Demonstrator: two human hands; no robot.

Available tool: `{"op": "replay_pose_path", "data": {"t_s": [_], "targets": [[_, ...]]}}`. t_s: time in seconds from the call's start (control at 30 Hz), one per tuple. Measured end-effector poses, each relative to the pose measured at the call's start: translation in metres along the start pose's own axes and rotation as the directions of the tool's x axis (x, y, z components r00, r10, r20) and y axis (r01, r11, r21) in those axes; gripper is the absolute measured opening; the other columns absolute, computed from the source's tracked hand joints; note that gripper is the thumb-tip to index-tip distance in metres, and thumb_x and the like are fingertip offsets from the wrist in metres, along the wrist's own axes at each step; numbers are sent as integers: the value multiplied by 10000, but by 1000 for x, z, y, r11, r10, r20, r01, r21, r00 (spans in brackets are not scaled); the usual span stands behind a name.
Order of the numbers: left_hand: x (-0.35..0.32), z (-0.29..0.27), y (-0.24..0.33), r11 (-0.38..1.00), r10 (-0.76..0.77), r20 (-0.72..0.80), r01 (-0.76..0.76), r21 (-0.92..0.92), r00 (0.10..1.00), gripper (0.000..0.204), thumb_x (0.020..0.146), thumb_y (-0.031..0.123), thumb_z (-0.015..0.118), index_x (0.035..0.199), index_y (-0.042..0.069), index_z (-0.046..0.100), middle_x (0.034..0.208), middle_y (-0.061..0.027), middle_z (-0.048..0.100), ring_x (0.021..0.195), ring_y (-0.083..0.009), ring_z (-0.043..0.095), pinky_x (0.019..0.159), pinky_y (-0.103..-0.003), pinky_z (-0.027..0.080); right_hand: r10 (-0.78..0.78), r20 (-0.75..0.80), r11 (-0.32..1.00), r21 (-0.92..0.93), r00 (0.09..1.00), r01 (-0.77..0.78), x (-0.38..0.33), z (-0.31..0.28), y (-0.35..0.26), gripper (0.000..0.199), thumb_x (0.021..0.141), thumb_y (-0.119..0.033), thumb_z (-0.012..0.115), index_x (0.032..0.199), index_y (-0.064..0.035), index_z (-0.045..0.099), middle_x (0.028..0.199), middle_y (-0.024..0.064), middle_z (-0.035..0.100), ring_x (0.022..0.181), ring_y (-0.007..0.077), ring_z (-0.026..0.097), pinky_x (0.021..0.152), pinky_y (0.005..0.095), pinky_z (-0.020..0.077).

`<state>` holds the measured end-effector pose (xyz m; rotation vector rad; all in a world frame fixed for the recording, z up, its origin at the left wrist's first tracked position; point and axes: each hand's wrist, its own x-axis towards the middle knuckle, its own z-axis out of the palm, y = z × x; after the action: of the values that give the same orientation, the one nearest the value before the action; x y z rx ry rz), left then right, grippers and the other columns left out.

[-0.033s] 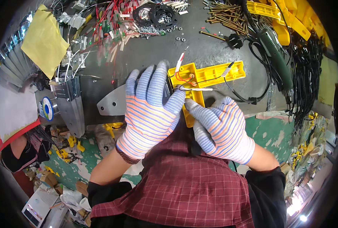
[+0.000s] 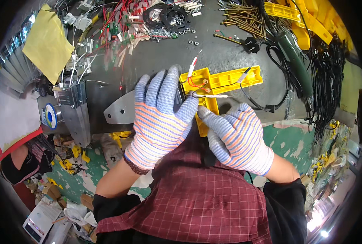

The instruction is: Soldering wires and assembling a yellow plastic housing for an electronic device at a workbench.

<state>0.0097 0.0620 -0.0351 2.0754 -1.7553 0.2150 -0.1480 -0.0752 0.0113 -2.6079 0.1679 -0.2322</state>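
Observation:
A yellow plastic housing half (image 2: 234, 79) with ribs inside lies on the bench, and red, black and white wires run through it. My left hand (image 2: 158, 110), in a striped knit glove, lies over a grey metal plate (image 2: 122, 109). Its fingers are stretched out and slightly apart, and the thumb rests at the housing's left side by the wires. My right hand (image 2: 240, 136), gloved the same way, has bent fingers closed at the housing's lower arm, with the index fingertip on its edge. The palm side of both hands is hidden.
Red-wired parts (image 2: 126, 30), nuts and black rings (image 2: 175, 18) lie at the back. Long screws (image 2: 242, 18), a dark green corded tool (image 2: 295, 61) and yellow parts (image 2: 311, 24) are at the right. A solder spool (image 2: 51, 116) and metal brackets (image 2: 76, 110) stand left.

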Motion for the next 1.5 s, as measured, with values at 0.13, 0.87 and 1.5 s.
{"op": "replay_pose_path", "data": {"t_s": [0.13,0.87,1.5], "targets": [[-1,2,-5,999,17,-53,-19,-41,998,396,733,187,739,1118,153,652,1316,-252,515,1162,-424,535,1000,-558,410,-55,10,994,-95,998,56,0,7,5,448,739,-171,657,1162,-22,665,676,48,585,605,232,571,612,386,429],[14,-1,0,945,-304,105,314,-93,947,334,861,285,710,1106,61,672,1154,-206,628,980,-385,610,855,-487,489,182,477,755,493,860,-433,-39,-41,5,679,837,-226,760,1423,-20,486,1143,161,645,1014,305,658,902,353,510],[12,0,-4,992,-119,145,113,53,982,233,846,252,701,1075,207,710,1229,-206,599,1011,-367,609,823,-476,490,133,624,991,-92,770,-96,19,-53,-10,414,853,-323,655,1215,-123,627,705,168,653,633,358,657,576,452,530]]}}
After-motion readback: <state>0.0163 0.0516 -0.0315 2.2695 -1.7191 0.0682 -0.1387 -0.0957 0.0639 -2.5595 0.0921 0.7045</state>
